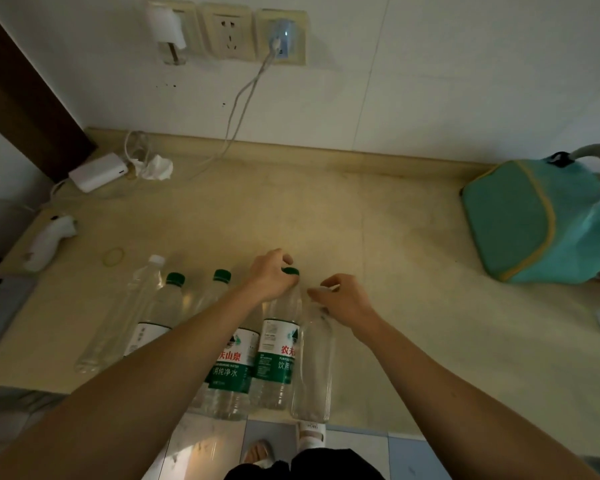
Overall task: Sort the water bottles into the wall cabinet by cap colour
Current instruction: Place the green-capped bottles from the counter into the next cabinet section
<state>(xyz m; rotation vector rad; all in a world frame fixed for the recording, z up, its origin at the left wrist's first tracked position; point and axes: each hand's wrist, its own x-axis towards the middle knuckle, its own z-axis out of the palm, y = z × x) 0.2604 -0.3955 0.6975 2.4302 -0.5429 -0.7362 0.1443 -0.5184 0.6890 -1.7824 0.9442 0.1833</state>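
Several clear water bottles stand in a row near the counter's front edge. My left hand grips the neck of a green-capped bottle, its green cap showing between the fingers. My right hand grips the top of an unlabelled clear bottle beside it; its cap is hidden under the fingers. To the left stand two more green-capped bottles and a white-capped unlabelled bottle. No cabinet is in view.
A beige counter runs to the wall. A teal bag sits at the right, a white power adapter with cables and a crumpled tissue at back left, a rubber band, a phone at the left edge.
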